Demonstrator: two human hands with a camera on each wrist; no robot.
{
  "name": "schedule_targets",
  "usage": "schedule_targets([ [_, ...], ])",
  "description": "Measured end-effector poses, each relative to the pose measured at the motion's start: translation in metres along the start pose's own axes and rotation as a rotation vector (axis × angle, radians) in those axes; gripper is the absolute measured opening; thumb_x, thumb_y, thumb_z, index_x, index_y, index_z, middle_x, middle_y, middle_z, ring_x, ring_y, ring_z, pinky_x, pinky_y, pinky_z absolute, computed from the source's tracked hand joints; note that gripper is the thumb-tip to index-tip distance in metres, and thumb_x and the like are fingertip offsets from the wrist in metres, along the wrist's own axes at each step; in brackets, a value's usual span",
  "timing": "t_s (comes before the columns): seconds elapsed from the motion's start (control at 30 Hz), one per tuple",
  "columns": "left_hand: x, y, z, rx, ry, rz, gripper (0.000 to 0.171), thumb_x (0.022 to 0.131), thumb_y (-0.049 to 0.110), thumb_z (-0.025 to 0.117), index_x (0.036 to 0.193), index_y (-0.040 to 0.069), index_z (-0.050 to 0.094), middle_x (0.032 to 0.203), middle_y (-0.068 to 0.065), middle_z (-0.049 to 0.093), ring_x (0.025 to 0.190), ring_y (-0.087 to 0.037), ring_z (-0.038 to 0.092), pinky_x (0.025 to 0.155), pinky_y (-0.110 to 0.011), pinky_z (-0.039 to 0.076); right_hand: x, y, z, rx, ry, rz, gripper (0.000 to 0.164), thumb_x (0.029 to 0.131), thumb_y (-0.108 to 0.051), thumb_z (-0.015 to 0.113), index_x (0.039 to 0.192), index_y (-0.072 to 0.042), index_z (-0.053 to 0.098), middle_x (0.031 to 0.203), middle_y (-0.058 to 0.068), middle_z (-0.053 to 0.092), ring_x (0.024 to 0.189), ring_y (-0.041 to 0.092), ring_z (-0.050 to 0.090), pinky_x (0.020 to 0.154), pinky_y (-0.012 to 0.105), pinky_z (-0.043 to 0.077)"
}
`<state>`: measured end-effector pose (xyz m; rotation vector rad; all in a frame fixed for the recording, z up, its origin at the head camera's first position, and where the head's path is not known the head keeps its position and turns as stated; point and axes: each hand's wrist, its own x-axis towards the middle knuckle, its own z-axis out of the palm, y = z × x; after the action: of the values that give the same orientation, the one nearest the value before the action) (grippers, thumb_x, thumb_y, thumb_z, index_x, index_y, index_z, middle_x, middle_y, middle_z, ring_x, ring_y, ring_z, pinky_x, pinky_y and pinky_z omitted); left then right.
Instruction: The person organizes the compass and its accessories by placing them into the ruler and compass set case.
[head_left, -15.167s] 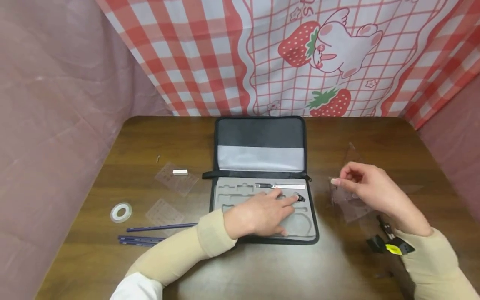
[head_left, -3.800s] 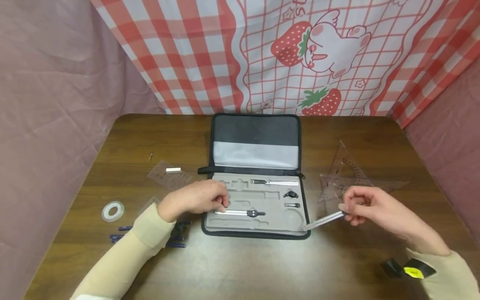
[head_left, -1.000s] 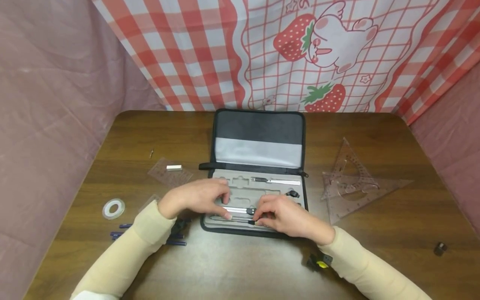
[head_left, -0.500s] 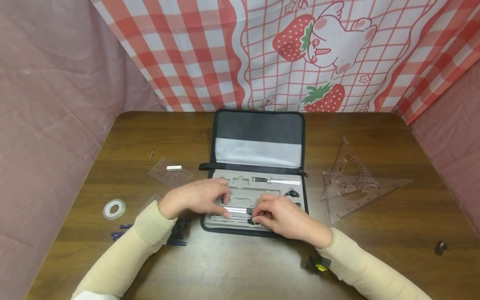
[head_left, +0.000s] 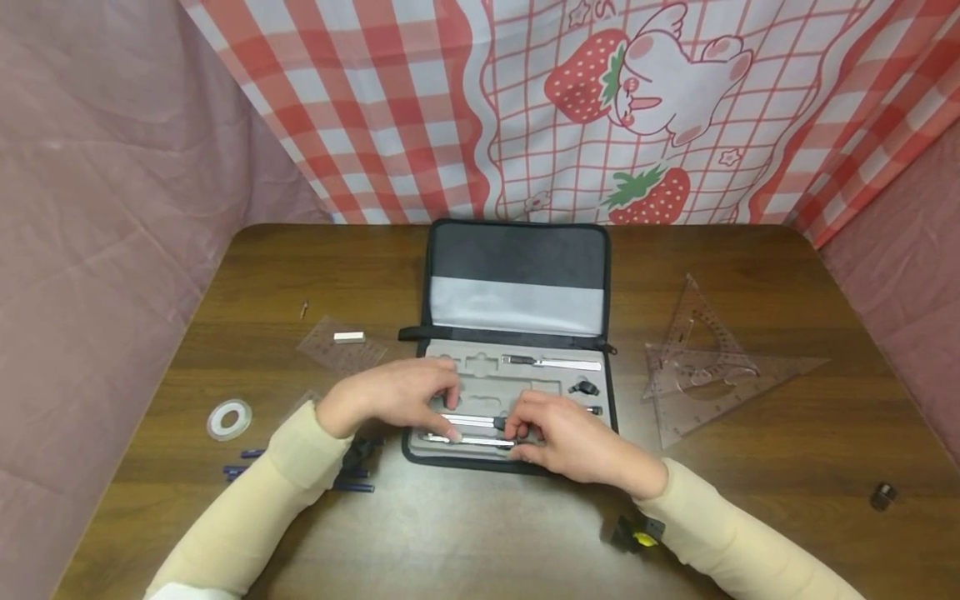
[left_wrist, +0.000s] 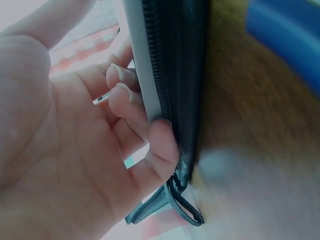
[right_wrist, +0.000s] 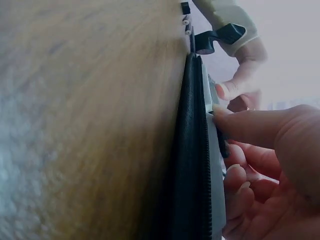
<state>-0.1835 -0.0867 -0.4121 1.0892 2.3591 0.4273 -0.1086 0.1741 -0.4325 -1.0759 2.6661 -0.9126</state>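
An open zip case (head_left: 517, 283) holds a grey moulded tray (head_left: 487, 387). Along its front recess lies a silver compass (head_left: 483, 442), whose black head end is pinched by the right hand (head_left: 562, 433) between thumb and fingers. The left hand (head_left: 390, 392) rests over the tray's left side, with its thumb touching the compass's left end and its other fingers loosely bent onto the tray. Just behind lies a second compass (head_left: 472, 421), partly covered by the hands. In the right wrist view the right thumb (right_wrist: 250, 122) is at the tray's edge.
A slim silver tool (head_left: 566, 364) and a black fitting (head_left: 583, 387) sit in the tray. Left: a white tape-like ring (head_left: 229, 419), white block (head_left: 348, 337), clear template (head_left: 330, 350), dark-blue pencils (head_left: 352, 487). Right: clear set squares (head_left: 757, 375) and a small dark object (head_left: 882, 496).
Half a second ago the front compass showed thin dark legs; it now shows a brighter silver face in its recess. Right fingers have shifted slightly; the left hand has barely moved.
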Motion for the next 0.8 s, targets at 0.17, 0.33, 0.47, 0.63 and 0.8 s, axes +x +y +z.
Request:
schedule_targets([
  [0.17,0.000,0.005,0.001,0.027,-0.005,-0.045,0.041,0.075,0.055,0.082,0.086,0.023,0.058,0.090,0.006,0.052,0.079,-0.013,0.049,0.068,-0.030,0.042,0.000,0.000,0.001,0.021,0.018,-0.018,0.011,0.085,-0.022,0.081,0.089,-0.021,0.070,0.087,-0.015,0.059,0.074,0.004,0.055,0.067,0.023,0.047],
  [0.33,0.001,0.007,0.002,0.066,0.000,-0.069,0.044,0.073,0.059,0.081,0.085,0.024,0.057,0.091,0.008,0.051,0.079,-0.013,0.049,0.068,-0.029,0.042,0.000,0.000,0.004,0.007,0.045,0.003,0.011,0.085,-0.021,0.080,0.090,-0.019,0.071,0.083,-0.013,0.059,0.074,0.003,0.056,0.067,0.023,0.047],
  [0.47,0.001,0.007,0.002,0.087,0.008,-0.051,0.045,0.073,0.060,0.081,0.084,0.024,0.056,0.091,0.008,0.050,0.079,-0.013,0.049,0.068,-0.030,0.043,0.001,-0.001,0.004,-0.003,0.035,0.040,0.011,0.084,-0.022,0.081,0.091,-0.018,0.073,0.082,-0.013,0.059,0.074,0.003,0.055,0.067,0.023,0.047],
  [0.63,0.001,0.004,0.003,0.070,0.010,-0.022,0.046,0.072,0.059,0.082,0.085,0.023,0.056,0.091,0.007,0.051,0.079,-0.013,0.049,0.069,-0.030,0.043,0.001,-0.003,0.004,-0.018,0.019,0.079,0.013,0.084,-0.023,0.081,0.092,-0.018,0.071,0.081,-0.013,0.056,0.072,0.003,0.053,0.067,0.025,0.045],
  [0.8,0.001,0.001,0.002,0.039,0.000,-0.018,0.047,0.070,0.056,0.084,0.088,0.023,0.057,0.091,0.005,0.051,0.080,-0.012,0.048,0.067,-0.029,0.042,0.000,-0.010,0.006,-0.087,-0.011,0.091,0.016,0.086,-0.026,0.079,0.094,-0.018,0.067,0.083,-0.011,0.051,0.075,0.006,0.049,0.069,0.029,0.043],
])
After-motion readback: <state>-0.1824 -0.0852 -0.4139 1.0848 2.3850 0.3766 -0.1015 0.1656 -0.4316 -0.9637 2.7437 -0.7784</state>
